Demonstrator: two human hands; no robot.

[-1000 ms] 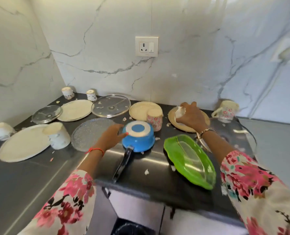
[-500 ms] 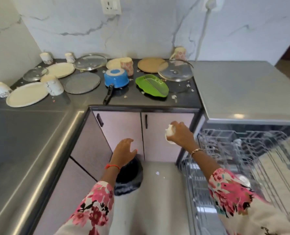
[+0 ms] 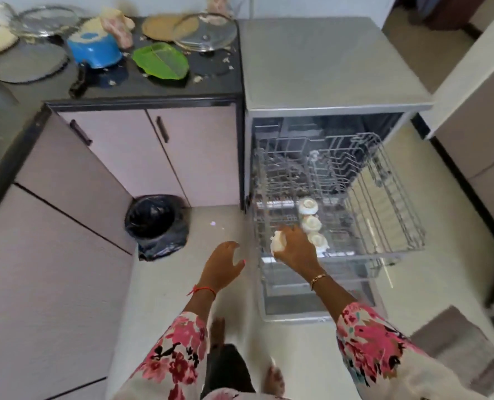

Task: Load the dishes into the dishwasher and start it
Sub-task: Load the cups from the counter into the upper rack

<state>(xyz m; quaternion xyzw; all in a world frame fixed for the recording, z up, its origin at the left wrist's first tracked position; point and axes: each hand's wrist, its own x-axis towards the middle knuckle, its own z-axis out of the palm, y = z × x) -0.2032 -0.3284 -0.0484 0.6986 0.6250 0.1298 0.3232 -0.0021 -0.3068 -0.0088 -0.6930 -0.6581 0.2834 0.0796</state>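
Note:
My right hand (image 3: 296,249) grips a small white cup (image 3: 278,241) over the front left corner of the pulled-out upper rack (image 3: 384,197) of the open dishwasher (image 3: 326,67). Three white cups (image 3: 310,222) stand upside down in a row in that rack, just right of my hand. My left hand (image 3: 221,265) hangs open and holds nothing, left of the rack above the floor. On the dark counter sit a blue saucepan (image 3: 95,50), a green leaf-shaped plate (image 3: 160,62), a glass lid (image 3: 205,33), a brown plate (image 3: 159,27) and several pale plates and cups.
A bin lined with a black bag (image 3: 156,223) stands on the floor by the pink cabinet doors (image 3: 141,151). The dishwasher door lies open below the rack. My bare feet are at the bottom of the view. A steel counter runs along the left.
I have turned from the counter down to the dishwasher. My right hand carried the white cup from the counter to the upper rack; my left hand left the saucepan and dropped.

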